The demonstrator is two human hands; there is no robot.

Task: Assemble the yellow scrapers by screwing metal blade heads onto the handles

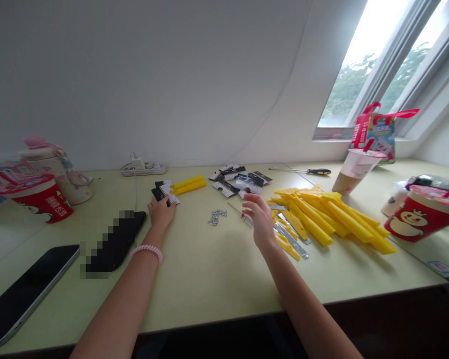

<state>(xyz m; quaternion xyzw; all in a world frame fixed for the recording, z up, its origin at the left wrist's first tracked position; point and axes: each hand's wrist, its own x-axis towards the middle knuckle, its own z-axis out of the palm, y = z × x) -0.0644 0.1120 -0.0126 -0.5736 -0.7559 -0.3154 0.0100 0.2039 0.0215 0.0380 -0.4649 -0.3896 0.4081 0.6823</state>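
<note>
My left hand (161, 210), with a pink coil band at the wrist, closes on the near edge of black-and-white packaging cards (164, 188). Two yellow handle-like pieces (189, 185) lie against the cards' right side. My right hand (261, 217) is held over the table, fingers loosely bent and apart, with nothing visible in it. Just left of it, partly hidden, lies a thin screwdriver (236, 209). A small pile of screws (217, 216) sits between my hands. To the right are stacked yellow handles (329, 217) and flat metal blades (292, 239) with yellow parts.
More cards (241, 180) lie at the back, near a black-and-yellow screwdriver (318, 172). Phones (33, 289) and a red cup (47, 199) stand on the left. On the right are a drink cup (355, 172) and another red cup (422, 214). A power strip (144, 169) lies by the wall.
</note>
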